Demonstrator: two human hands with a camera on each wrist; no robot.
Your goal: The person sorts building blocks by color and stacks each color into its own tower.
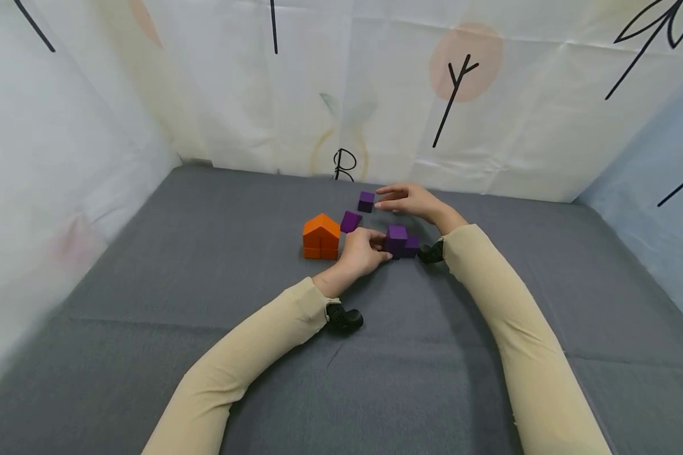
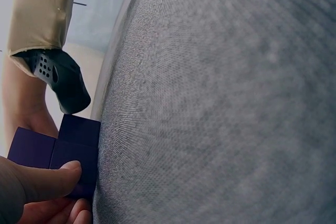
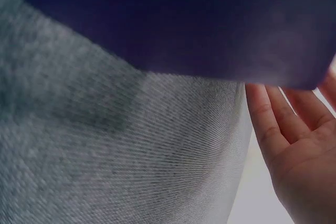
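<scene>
My left hand point(image 1: 364, 254) holds the near side of a small group of purple blocks, its thumb point(image 2: 60, 178) lying on the front face of a lower purple block point(image 2: 65, 155). One purple cube point(image 1: 396, 234) sits on top, and another purple block point(image 1: 412, 247) stands beside the base on the right. Farther back, my right hand point(image 1: 412, 200) reaches left with extended fingers, the fingertips right by a single purple cube point(image 1: 367, 201). A purple block with a slanted side point(image 1: 350, 221) lies between that cube and the left hand. Purple blocks fill the top of the right wrist view, blurred.
Left of the left hand stands a house shape of orange blocks point(image 1: 321, 239) with a peaked top. Grey cloth point(image 1: 233, 265) covers the table. A white patterned curtain point(image 1: 387, 95) hangs behind its back edge. Each wrist carries a black camera mount point(image 1: 344, 318).
</scene>
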